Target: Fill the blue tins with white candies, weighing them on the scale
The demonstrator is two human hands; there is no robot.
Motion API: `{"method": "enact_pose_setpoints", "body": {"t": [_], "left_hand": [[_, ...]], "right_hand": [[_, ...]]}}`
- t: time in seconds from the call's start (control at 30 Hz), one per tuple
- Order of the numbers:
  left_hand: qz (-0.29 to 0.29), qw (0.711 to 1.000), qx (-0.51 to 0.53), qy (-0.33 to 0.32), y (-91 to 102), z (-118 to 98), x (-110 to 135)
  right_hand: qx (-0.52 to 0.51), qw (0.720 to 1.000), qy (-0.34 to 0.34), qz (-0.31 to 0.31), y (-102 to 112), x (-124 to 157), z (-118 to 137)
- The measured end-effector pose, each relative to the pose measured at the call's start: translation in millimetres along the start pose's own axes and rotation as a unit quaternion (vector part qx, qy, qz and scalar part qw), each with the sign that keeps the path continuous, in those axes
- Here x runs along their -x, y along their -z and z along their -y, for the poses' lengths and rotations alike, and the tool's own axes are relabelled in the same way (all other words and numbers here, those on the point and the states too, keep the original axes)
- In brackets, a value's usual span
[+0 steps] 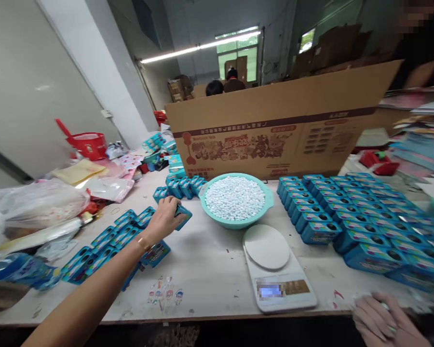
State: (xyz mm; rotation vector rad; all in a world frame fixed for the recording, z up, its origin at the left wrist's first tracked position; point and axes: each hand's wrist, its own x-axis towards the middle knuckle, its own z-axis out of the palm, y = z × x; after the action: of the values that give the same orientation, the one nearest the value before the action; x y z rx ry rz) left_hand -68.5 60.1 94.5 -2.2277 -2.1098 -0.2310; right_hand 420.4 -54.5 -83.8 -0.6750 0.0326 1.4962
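- resting at the far left of the table (202, 274), a bluish plastic bottle (20, 271) lies on its side, with clear plastic bags (32, 205) behind it.
- next along, a group of blue boxes (110, 243) stands close together in slanting rows, reaching in under my left forearm.
- just right of that group, near the front edge, some small cartoon stickers (165, 292) are on the tabletop.
- my left hand (167, 214) reaches over the group, closed on one blue box from its left side, fingers bent across its upper end.
- that held box (184, 219) sticks out to the right of my fingers, tilted, its lower right part free of my grip; i cannot tell whether it touches the table.
- beyond my left hand, more small blue boxes (185, 187) line up toward the bowl.
- the turquoise bowl (235, 224), heaped with small pale pieces (235, 197), sits right of the held box, near it but apart.
- in front of the bowl is a white scale (267, 248), its display lit.
- further right, many blue boxes (361, 221) stand in packed rows.
- lowest at the right, my right hand (383, 319) is at the table's front edge, fingers curled; pale bits seem to show between them, but i cannot tell whether it grips anything.
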Motion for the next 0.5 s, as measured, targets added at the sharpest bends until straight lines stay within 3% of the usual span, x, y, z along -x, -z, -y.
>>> {"method": "enact_pose_setpoints", "body": {"t": [0.13, 0.3, 0.4, 0.5], "left_hand": [[0.003, 0.97, 0.146, -0.195, 8.1, -86, 12], [0.07, 0.931, 0.187, -0.305, -15.2, -195, 10], [0.097, 0.927, 0.141, -0.334, -37.9, -235, -3], [0.116, 0.926, 0.109, -0.343, -57.6, -251, -14]], "right_hand": [[-0.037, 0.999, 0.037, 0.015, -16, 5, -15], [-0.066, 0.995, 0.051, 0.047, -18, 13, -18], [-0.085, 0.992, 0.073, 0.051, -10, 22, -10], [-0.094, 0.991, 0.085, 0.05, -3, 27, -2]]}}
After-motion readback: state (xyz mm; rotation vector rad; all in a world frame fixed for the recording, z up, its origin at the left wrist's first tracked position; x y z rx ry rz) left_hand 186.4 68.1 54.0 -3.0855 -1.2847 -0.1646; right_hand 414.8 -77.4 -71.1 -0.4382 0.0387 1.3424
